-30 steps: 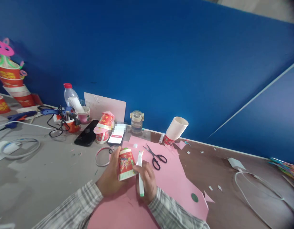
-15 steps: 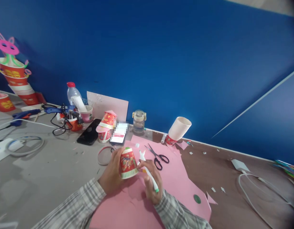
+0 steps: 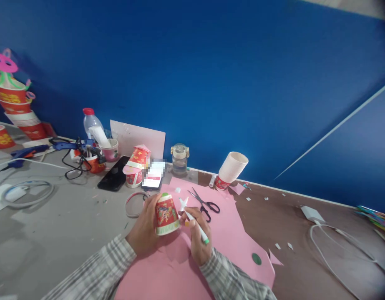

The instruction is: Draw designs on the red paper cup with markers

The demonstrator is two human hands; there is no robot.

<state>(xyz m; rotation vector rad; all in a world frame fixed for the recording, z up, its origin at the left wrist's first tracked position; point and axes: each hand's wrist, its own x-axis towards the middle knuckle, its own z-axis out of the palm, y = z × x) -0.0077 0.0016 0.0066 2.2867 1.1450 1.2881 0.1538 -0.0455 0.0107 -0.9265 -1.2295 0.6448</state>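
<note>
My left hand [image 3: 144, 228] is wrapped round a red patterned paper cup [image 3: 166, 214], held upside down with its wide pale rim low and a green spot on top. Close to the cup's right side, my right hand [image 3: 198, 237] grips a white marker [image 3: 197, 227] with a green end pointing down and right. Under both hands lies a large pink paper sheet [image 3: 223, 237]. Black-handled scissors [image 3: 205, 205] rest on it, partly open. White paper pieces [image 3: 183, 203] show just beyond my right fingers. A dark green disc [image 3: 256, 258] lies near the sheet's right edge.
Behind stand a glass jar [image 3: 179, 159], leaning stacked cups [image 3: 231, 170], a decorated cup figure [image 3: 137, 166], two phones and a bottle [image 3: 92, 123]. Glue guns with cables and a tall cup figure [image 3: 12, 98] are at left. A white cable [image 3: 326, 254] curls at right.
The view has shifted slightly, so most things appear a little further left. Both hands keep their hold, and the cup and marker are turned slightly.
</note>
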